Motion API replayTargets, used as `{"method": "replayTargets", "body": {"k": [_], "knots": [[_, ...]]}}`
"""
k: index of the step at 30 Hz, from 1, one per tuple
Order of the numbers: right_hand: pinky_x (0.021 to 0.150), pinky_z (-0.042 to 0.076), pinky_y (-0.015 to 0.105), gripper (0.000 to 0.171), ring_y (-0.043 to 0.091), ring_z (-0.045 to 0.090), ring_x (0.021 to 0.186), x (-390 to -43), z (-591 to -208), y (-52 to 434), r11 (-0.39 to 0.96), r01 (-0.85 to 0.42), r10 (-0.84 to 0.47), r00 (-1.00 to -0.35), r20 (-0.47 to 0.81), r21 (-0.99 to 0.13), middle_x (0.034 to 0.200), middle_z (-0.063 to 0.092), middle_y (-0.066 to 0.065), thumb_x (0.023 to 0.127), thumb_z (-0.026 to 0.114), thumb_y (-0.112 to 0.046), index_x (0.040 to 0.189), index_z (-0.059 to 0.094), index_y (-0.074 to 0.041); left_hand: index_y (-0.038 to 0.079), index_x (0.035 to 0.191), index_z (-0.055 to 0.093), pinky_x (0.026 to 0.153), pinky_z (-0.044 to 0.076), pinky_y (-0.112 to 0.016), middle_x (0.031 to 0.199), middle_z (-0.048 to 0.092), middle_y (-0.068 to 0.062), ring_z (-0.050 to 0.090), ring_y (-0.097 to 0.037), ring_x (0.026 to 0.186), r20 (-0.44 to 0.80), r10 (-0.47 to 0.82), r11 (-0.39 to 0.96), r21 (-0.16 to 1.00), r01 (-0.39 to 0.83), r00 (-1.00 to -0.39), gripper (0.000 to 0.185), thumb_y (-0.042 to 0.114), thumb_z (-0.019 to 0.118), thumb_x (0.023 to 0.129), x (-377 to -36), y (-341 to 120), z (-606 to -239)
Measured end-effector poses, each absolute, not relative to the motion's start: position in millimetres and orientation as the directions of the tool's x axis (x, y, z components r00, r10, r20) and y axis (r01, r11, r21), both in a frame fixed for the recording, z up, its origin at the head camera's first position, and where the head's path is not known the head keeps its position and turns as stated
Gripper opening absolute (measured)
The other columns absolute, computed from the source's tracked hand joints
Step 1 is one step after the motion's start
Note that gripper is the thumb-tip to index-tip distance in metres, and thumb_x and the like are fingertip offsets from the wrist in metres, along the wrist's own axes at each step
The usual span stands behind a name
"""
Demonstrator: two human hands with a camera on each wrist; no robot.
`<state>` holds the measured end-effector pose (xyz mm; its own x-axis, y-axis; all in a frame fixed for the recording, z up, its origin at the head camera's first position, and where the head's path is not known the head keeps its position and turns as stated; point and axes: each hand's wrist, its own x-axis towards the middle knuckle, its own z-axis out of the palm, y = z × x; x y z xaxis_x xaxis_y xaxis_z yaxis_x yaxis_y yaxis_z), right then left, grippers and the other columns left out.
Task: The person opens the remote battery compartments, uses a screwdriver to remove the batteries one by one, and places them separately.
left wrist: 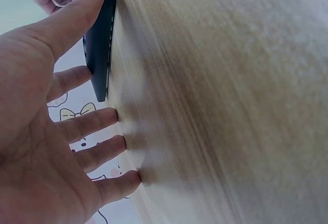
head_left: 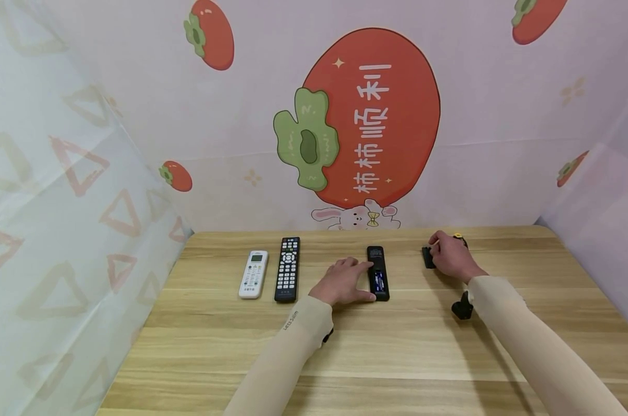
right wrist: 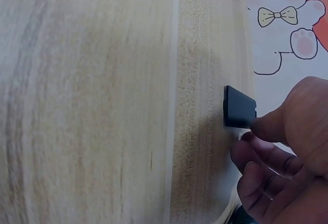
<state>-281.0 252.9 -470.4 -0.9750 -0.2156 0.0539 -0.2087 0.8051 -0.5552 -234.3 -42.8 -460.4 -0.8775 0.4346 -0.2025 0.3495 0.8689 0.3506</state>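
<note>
A black remote control (head_left: 376,253) lies face down, its battery bay uncovered and showing blue-wrapped batteries (head_left: 379,282). My left hand (head_left: 342,282) rests beside it with thumb and index finger spread along its left edge. In the left wrist view the other fingertips touch the table, and the thumb lies against the remote's side (left wrist: 100,44). To the right, my right hand (head_left: 451,257) pinches a small flat black battery cover (head_left: 427,257) by its edge. The right wrist view shows the thumb at the cover's corner (right wrist: 239,107), with the other fingers curled below.
A white remote control (head_left: 253,274) and a longer black remote control (head_left: 288,269) lie face up on the wooden table (head_left: 230,352) to the left. Behind my right hand a black and yellow object (head_left: 459,237) is partly hidden. A printed backdrop (head_left: 262,190) stands along the far edge.
</note>
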Motion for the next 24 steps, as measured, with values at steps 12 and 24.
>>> {"method": "replayTargets", "body": {"k": [12,24], "knots": [[0.074,0.049,0.048,0.027,0.029,0.06,0.079,-280,-463,256,0.818,-0.224,-0.229,-0.972,0.058,-0.53,0.096,0.064,0.02,0.098,0.045,-0.001,0.121,0.053,0.012,0.028,0.155,0.044,0.119,0.028,-0.049,0.154,0.045,-0.007,0.037,-0.031,0.143,-0.198,0.434,0.869,0.352,0.349,-0.879,0.079,0.054,0.075,0.087,-233,-43,-459],[0.075,0.049,0.048,0.035,0.033,0.059,0.085,-278,-455,274,0.826,-0.17,-0.169,-0.984,0.051,-0.537,0.098,0.062,0.02,0.094,0.053,-0.006,0.124,0.051,0.012,0.029,0.155,0.044,0.119,0.027,-0.049,0.154,0.044,-0.006,0.036,-0.031,0.144,-0.2,0.43,0.87,0.353,0.344,-0.881,0.079,0.055,0.075,0.087,-232,-43,-460]]}}
